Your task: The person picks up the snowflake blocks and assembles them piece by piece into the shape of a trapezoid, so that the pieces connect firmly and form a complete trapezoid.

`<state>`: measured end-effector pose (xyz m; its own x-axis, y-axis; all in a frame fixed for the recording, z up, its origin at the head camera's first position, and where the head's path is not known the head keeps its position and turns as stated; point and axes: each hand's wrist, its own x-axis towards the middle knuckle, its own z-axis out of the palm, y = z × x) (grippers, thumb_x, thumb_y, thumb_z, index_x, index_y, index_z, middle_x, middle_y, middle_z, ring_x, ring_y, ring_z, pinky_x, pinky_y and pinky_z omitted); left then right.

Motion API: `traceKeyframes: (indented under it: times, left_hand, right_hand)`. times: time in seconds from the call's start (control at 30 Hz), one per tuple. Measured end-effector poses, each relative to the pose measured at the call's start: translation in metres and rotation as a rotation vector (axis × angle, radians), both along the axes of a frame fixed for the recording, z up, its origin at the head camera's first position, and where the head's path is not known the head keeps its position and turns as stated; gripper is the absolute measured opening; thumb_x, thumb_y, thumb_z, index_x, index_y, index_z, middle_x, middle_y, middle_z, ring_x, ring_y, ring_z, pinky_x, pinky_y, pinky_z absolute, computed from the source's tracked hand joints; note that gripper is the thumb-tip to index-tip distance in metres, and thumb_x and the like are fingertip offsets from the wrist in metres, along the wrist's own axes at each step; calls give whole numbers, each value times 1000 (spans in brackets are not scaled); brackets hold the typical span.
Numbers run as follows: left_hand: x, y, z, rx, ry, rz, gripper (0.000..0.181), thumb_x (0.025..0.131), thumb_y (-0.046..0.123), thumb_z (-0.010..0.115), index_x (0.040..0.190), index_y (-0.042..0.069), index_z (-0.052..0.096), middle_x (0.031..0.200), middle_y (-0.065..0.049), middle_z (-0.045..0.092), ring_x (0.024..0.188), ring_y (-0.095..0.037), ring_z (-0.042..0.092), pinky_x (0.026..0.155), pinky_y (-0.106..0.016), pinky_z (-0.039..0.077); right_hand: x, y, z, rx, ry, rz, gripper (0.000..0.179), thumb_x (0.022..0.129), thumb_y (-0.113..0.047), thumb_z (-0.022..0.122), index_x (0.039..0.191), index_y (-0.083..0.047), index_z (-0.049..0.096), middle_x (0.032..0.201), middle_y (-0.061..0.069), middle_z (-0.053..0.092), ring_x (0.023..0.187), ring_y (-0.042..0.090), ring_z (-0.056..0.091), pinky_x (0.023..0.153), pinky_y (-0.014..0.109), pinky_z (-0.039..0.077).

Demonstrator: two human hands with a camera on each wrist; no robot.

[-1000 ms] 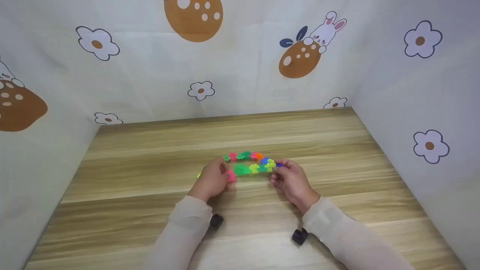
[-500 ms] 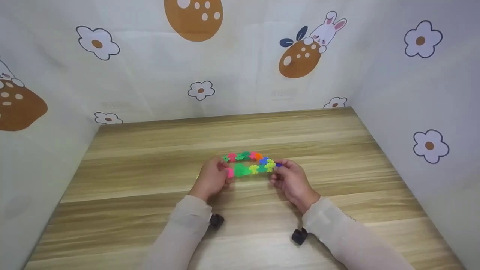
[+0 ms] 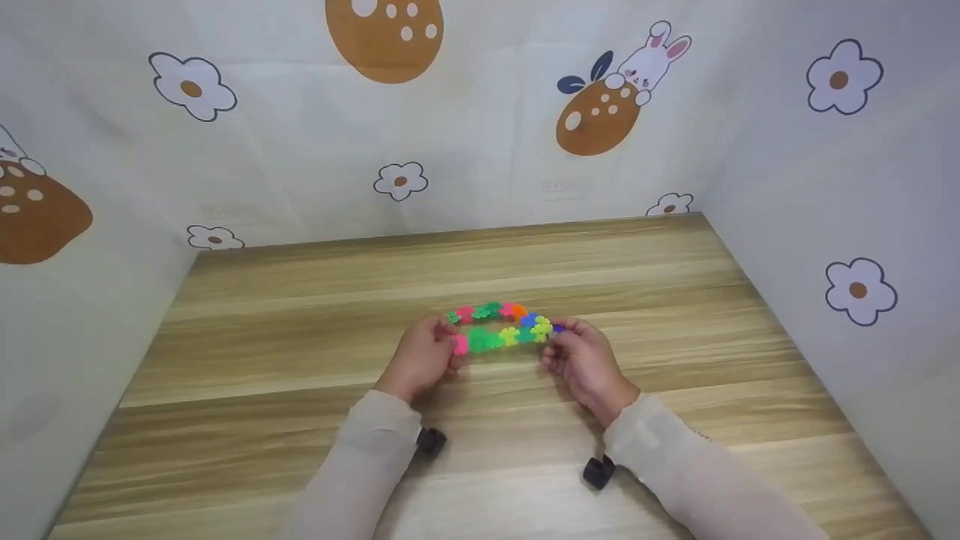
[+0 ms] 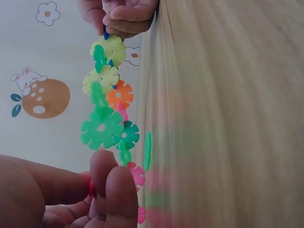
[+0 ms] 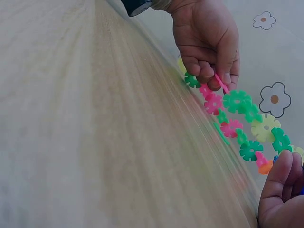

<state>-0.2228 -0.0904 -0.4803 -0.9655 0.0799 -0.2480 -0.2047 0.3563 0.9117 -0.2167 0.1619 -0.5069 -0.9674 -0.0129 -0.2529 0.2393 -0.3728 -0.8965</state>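
Note:
A chain of notched plastic snowflake discs [image 3: 508, 337] in green, yellow, pink, orange and blue bends into a loop between the two hands. My left hand [image 3: 422, 356] pinches a pink disc [image 3: 460, 345] at the near strand's left end. At the right bend, my right hand [image 3: 589, 364] holds a dark blue disc [image 3: 557, 329] between thumb and fingers. The far strand [image 3: 487, 310] passes behind the left fingers, which hide part of it. In the left wrist view, a larger green disc [image 4: 101, 128] sits just beyond the left fingertips.
The wood-grain table [image 3: 300, 300] lies under both hands. Printed fabric walls [image 3: 480, 112] with flowers and a rabbit enclose its back and sides. Black wrist cameras [image 3: 598, 473] hang beside the sleeves. A green disc [image 4: 148, 151] shows edge-on close to the tabletop.
The left hand has shifted slightly left, bringing the pink disc up a little in line with the near strand. A yellow disc left of that hand is now hidden. The right hand stays put.

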Motion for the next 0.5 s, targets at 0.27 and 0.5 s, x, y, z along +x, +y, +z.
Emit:
traceKeyframes:
  times: [0.27,0.5]
  left_hand:
    - [-2,0,-3,26,1,3,19,102,-5,47,114,1,60,88,-13,67,70,-19,66,61,-32,60]
    - [-2,2,-3,35,11,10,19,102,-4,48,116,-2,62,92,-14,69,71,-19,69,63,-32,61]
  right_hand:
    - [0,0,-1,11,-7,6,20,102,4,50,122,4,52,86,4,58,69,12,58,62,23,55]
    - [-1,1,-1,24,-2,25,22,102,4,49,123,6,51,88,6,59,69,12,58,61,23,55]
